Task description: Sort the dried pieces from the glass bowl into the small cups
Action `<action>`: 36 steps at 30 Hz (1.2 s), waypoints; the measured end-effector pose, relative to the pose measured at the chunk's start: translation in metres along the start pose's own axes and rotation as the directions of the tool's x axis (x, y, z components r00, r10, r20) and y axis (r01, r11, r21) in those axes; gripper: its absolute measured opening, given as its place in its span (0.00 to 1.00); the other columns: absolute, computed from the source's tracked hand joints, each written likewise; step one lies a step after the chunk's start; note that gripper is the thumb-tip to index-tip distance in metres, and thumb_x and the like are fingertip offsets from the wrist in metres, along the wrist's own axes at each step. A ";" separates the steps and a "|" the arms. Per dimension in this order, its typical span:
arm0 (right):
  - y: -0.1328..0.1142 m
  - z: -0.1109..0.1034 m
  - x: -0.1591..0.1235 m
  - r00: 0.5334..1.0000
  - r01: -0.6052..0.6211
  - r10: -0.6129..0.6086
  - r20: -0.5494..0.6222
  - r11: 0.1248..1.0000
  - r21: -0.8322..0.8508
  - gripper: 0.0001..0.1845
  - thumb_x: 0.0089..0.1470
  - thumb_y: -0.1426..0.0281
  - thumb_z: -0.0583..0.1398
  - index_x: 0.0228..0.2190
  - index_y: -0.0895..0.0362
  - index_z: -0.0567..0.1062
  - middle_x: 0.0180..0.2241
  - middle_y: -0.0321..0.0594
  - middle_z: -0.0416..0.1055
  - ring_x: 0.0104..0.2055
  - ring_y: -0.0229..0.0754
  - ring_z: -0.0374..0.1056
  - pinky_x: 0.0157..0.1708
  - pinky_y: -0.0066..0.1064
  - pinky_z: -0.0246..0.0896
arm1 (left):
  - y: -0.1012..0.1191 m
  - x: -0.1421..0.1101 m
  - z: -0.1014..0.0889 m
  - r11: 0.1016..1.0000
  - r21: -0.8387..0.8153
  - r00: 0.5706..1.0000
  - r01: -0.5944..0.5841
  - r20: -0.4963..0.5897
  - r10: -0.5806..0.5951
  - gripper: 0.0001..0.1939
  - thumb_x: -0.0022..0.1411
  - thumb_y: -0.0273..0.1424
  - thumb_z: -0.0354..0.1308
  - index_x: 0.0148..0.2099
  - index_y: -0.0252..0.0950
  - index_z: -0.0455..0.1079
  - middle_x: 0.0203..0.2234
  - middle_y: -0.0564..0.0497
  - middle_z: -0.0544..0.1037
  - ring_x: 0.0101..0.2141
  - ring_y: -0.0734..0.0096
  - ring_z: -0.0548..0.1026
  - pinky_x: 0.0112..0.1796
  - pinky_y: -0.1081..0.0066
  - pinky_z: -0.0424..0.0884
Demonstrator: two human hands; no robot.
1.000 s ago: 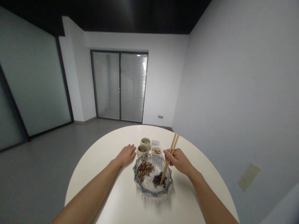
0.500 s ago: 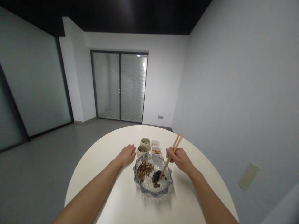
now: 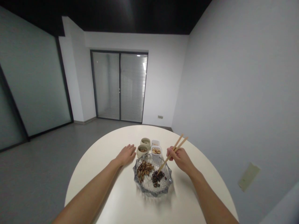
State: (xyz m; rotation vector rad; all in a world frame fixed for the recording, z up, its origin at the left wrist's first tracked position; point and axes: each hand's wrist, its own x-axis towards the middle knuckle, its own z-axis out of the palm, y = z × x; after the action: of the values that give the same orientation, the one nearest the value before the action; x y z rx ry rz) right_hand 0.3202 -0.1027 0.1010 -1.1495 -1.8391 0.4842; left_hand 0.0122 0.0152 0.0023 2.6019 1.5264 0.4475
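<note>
While left hand [image 3: 126, 155] lies flat on round white bench [image 3: 112, 189], grip open, just beside ceramic cup [image 3: 142, 151], right hand [image 3: 181, 160] has grip clamped on wooden chopsticks [image 3: 174, 154]. Tips close together, slanting down over dark pieces [image 3: 157, 178] in cut-glass bowl [image 3: 141, 189]; brown pieces [image 3: 144, 170] alongside, white square dish [image 3: 156, 151] just behind.

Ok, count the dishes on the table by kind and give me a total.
Glass bowl: 1
Round cups: 2
Square white dishes: 2
Total: 5
</note>
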 end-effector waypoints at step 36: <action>0.004 -0.005 -0.002 0.998 0.006 -0.007 -0.062 1.000 -0.008 0.28 0.62 0.50 0.53 0.23 0.57 0.77 0.18 0.38 0.70 0.22 0.40 0.68 0.24 0.28 0.61 | 0.000 -0.001 0.000 1.000 -0.004 1.000 0.007 0.006 -0.007 0.26 0.70 0.40 0.42 0.66 0.37 0.60 0.67 0.43 0.57 0.66 0.51 0.53 0.63 0.52 0.51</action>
State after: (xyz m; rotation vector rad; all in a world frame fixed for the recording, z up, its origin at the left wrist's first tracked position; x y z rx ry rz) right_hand 0.3270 -0.1027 0.1002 -1.1515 -1.7923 0.4330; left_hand 0.0118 0.0142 0.0022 2.5918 1.5305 0.4411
